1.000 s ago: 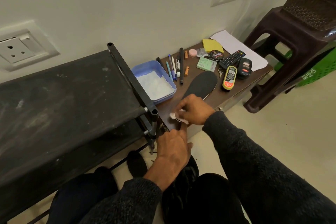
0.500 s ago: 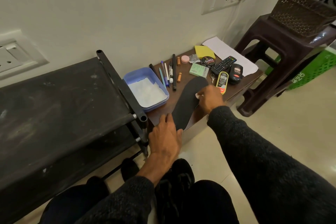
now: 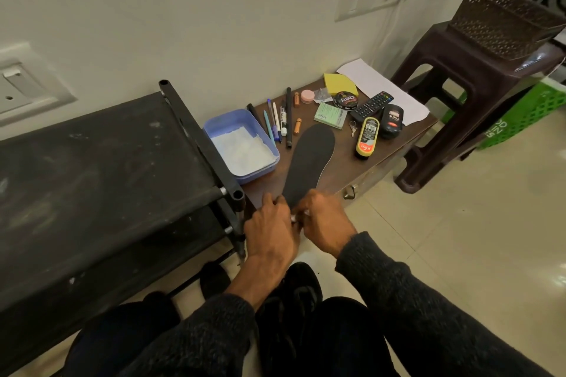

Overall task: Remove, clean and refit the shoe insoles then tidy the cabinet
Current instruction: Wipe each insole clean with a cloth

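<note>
Black insole (image 3: 309, 162) lies flat on the low brown cabinet top (image 3: 343, 168), toe toward the wall, heel end at the near edge and seemingly reaching slightly past it. Right edge shows a pale rim.

Left hand (image 3: 269, 229) rests at the heel, fingers on or just beside it; whether it grips the insole or only steadies it, cannot tell. Right hand (image 3: 321, 223) is curled round a small white wad (image 3: 294, 218), a wipe or tissue by the look, only a sliver showing between the two hands. Judged step: wiping the insole, stroke at the heel end.

Risks:
- Heel sits at the edge. A pull toward the body with a weak hold could drag the insole off onto the floor.
- A long stroke toward the toe could push the insole into the pens (image 3: 277, 125) just beside its left edge, or the yellow polish bottle (image 3: 367, 138) near its right; both would roll or tip easily.
- Blue tray (image 3: 232, 128) with white contents sits just left; an elbow or wrist swing could knock it.
- Dark shoe (image 3: 291, 300) lies on the floor below the hands; a dropped insole may land there and pick up dirt again.
</note>
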Motion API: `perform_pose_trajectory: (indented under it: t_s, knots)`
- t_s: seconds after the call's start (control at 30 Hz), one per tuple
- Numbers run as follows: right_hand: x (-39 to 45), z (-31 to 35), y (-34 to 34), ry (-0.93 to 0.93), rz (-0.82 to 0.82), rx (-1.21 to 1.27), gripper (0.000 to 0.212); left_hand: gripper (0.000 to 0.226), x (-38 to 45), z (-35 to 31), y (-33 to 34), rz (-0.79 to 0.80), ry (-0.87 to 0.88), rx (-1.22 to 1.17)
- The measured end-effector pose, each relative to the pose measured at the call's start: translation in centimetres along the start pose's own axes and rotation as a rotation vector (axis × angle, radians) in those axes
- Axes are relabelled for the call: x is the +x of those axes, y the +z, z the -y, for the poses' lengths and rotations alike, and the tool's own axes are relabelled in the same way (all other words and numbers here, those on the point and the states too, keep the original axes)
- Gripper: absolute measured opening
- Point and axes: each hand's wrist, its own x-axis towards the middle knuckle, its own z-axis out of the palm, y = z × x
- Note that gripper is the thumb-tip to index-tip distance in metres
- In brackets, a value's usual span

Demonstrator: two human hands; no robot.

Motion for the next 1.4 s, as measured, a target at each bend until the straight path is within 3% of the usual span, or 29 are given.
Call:
perform_pose_trajectory:
  t_s: [0.07, 0.13, 0.2, 0.33, 0.5, 0.77, 0.97, 1.07, 1.2, 1.3, 1.4]
  knots:
    - [0.3, -0.3, -1.6, 0.044, 0.174, 0.108, 0.021, 0.046, -0.1, 0.0, 0.1, -0.002, 0.004, 0.017]
    - [1.7, -1.0, -3.2, 0.124, 0.214, 0.327, 0.018, 0.056, 0.1, -0.2, 0.3, 0.001, -0.001, 0.004]
    - [4.3, -2.4, -4.1, 0.222, 0.047, 0.433, 0.017, 0.07, 0.4, -0.6, 0.3, 0.005, -0.016, -0.013]
    - [10.8, -6.6, -4.9, 0.401, -0.306, 0.303, 0.017, 0.075, 1.2, -0.7, 0.4, 0.009, -0.035, -0.008]
    - [15.5, -9.3, -5.5, 0.565, -0.365, 0.097, 0.033, 0.071, 1.6, -0.2, 0.9, 0.028, -0.034, -0.036]
    - [18.4, -7.8, -5.9, 0.466, -0.224, 0.007, 0.034, 0.074, 1.8, 0.1, 1.1, 0.043, -0.013, 0.011]
    - [15.1, -3.7, -5.0, 0.259, 0.09, 0.081, 0.023, 0.07, 1.9, 0.0, 1.4, 0.017, -0.048, -0.076]
    - [11.4, -3.7, -5.1, 0.288, 0.079, 0.26, 0.015, 0.075, 1.9, -0.4, 1.1, 0.034, -0.107, -0.173]
    - [6.6, -3.9, -3.9, 0.495, -0.261, 0.71, 0.012, 0.08, 1.7, -1.3, 0.7, 0.03, -0.145, -0.178]
    - [4.5, -2.9, -2.5, 0.653, -0.39, 1.005, 0.007, 0.075, 1.5, -2.1, 0.3, 0.017, -0.161, -0.14]
    - [3.0, -1.7, -2.3, 0.675, -0.422, 1.111, 0.009, 0.06, 1.0, -2.4, -0.5, -0.01, -0.199, -0.183]
